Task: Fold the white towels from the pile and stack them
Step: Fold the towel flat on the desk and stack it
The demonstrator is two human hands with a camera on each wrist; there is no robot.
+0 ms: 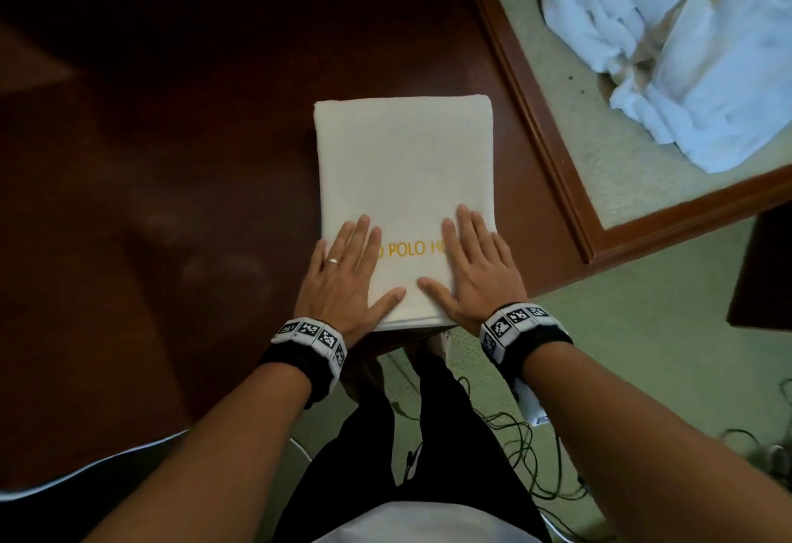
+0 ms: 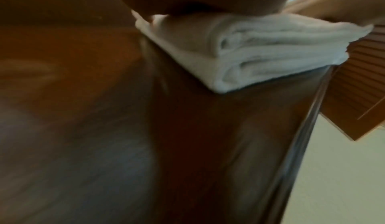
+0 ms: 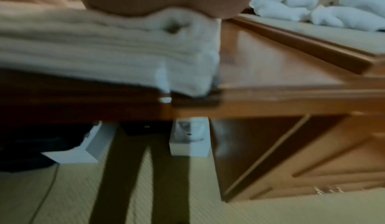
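A folded white towel [image 1: 403,174] with yellow lettering lies on the dark wooden table [image 1: 171,157], its near end at the table's edge. My left hand [image 1: 347,268] lies flat on its near left corner, fingers straight, a ring on one finger. My right hand [image 1: 475,264] presses flat on the near right part. The wrist views show the folded towel [image 2: 250,49] as several stacked layers [image 3: 104,49] under each palm. A pile of unfolded white towels [image 1: 668,41] lies at the upper right, also seen as towels [image 3: 312,7] in the right wrist view.
The pile rests on a lower wood-framed surface [image 1: 557,148] with a pale green mat. The floor [image 1: 643,349] below is pale green, with dark cables [image 1: 514,448] trailing near my legs. A dark object [image 1: 767,268] stands at the right edge.
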